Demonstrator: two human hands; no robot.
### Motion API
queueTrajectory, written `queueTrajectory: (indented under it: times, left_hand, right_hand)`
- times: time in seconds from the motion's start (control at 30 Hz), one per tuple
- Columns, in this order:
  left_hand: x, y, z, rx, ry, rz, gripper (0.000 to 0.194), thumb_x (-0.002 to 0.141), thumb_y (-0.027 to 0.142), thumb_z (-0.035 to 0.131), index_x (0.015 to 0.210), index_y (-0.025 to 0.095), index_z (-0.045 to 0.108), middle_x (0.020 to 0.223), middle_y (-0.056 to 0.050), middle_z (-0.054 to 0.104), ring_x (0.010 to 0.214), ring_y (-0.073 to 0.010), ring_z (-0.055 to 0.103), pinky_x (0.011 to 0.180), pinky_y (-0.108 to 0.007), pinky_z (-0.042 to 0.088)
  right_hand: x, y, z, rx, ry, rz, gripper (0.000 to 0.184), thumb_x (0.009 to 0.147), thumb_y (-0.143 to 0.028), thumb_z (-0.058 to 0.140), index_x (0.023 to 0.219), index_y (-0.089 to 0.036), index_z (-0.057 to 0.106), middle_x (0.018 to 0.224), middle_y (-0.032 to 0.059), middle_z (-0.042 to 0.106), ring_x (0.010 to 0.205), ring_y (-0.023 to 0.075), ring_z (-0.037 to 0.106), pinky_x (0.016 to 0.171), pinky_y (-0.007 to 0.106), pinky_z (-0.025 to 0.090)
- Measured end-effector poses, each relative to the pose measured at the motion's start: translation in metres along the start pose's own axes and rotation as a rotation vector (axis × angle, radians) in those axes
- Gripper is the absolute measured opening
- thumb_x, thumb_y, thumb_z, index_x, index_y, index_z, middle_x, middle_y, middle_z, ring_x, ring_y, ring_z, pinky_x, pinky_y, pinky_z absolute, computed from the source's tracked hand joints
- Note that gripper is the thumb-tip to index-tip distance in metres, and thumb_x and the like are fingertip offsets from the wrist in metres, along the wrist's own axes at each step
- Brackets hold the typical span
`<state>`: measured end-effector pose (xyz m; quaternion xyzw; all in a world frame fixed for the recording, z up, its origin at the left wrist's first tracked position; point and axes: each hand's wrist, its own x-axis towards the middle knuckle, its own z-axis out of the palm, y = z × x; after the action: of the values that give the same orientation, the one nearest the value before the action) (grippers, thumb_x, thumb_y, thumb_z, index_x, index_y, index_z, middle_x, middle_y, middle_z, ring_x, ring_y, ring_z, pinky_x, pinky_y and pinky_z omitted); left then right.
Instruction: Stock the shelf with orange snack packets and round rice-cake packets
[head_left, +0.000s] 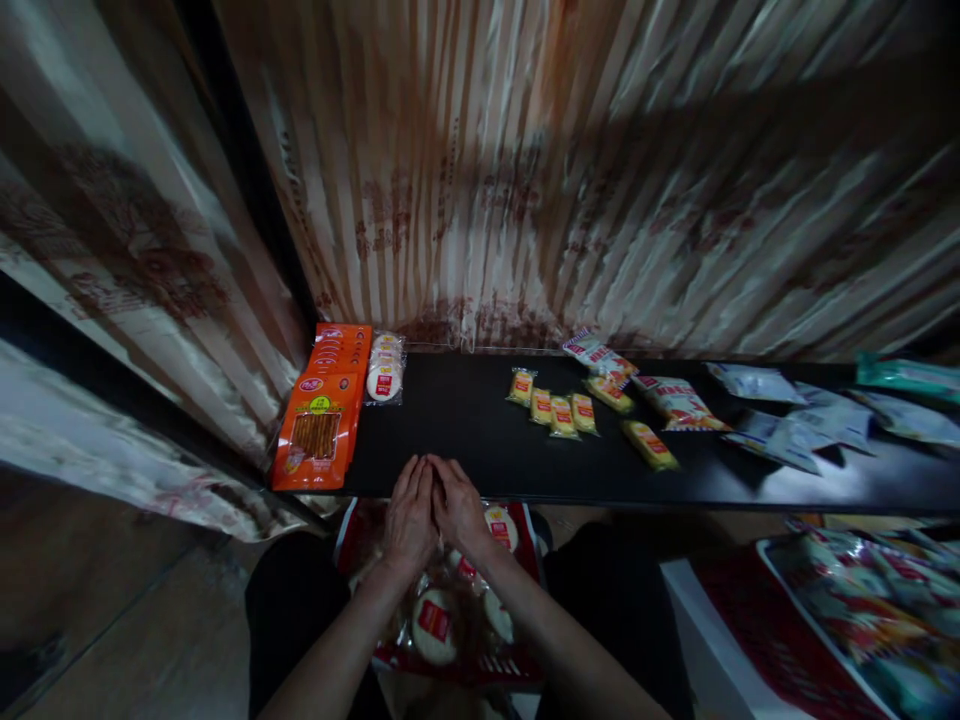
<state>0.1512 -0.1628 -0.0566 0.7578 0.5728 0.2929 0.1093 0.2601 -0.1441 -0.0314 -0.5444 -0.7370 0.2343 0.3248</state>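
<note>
At the left end of the black shelf (450, 405), orange packets (313, 430), overlapped in a line from front to back. Just right of these, round white packs (385, 380) in a short row, long axis also running front to back. From the fingertips, forward and slightly left to reach this row; nearer to the left hand (409, 520) than to the right.

At the shelf's front edge, left hand and right hand (459, 515) side by side, tips close together and pointing forward. Fingers long and narrow-set rather than spread, with nothing visible in either grasp; palms hidden, so impossible to tell whether empty.

Below both hands and between the knees, a red basket (534, 545) with more round packs inside: one pale pack (433, 625) below the wrists, between the forearms, another (500, 528) just right of the right hand, closer to that hand than to the left.

Farther right on the shelf, small yellow packs (562, 415), mostly lengthwise from front to back, forward and right of the fingertips, nearer to the right hand. Beyond these, red-and-white bags (679, 403), then silvery bags (780, 435).
</note>
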Motion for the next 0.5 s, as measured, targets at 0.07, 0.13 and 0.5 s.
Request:
queueTrajectory:
  times: [0.07, 0.13, 0.5]
  left_hand:
    - [-0.024, 0.007, 0.000, -0.018, 0.010, 0.017, 0.050, 0.083, 0.009, 0.035, 0.132, 0.009, 0.043, 0.137, -0.015, 0.047, 0.135, -0.0224, 0.031, 0.107, -0.042, 0.038]
    - [-0.048, 0.013, 0.001, -0.013, 0.011, 0.015, 0.049, 0.083, 0.009, 0.035, 0.130, 0.013, 0.046, 0.140, -0.014, 0.044, 0.137, -0.0226, 0.027, 0.107, -0.045, 0.038]
    - [-0.087, -0.034, 0.005, 0.222, -0.035, -0.625, 0.046, 0.080, 0.021, 0.048, 0.126, 0.012, 0.050, 0.138, -0.017, 0.044, 0.136, -0.0343, 0.025, 0.108, -0.054, 0.026]
  right_hand:
    - [-0.025, -0.002, 0.000, 0.049, -0.020, 0.005, 0.051, 0.078, -0.008, 0.041, 0.127, -0.021, 0.049, 0.116, 0.0088, 0.059, 0.107, 0.0188, 0.055, 0.097, 0.035, 0.046]
    - [-0.053, 0.001, 0.000, 0.069, -0.068, 0.042, 0.050, 0.080, -0.009, 0.039, 0.126, -0.024, 0.050, 0.118, 0.0075, 0.060, 0.107, 0.0188, 0.057, 0.096, 0.037, 0.046]
    - [-0.147, 0.089, -0.018, -0.018, 0.049, 0.431, 0.024, 0.078, -0.022, 0.044, 0.093, -0.021, 0.063, 0.097, 0.0105, 0.067, 0.095, 0.0265, 0.064, 0.088, 0.041, 0.050]
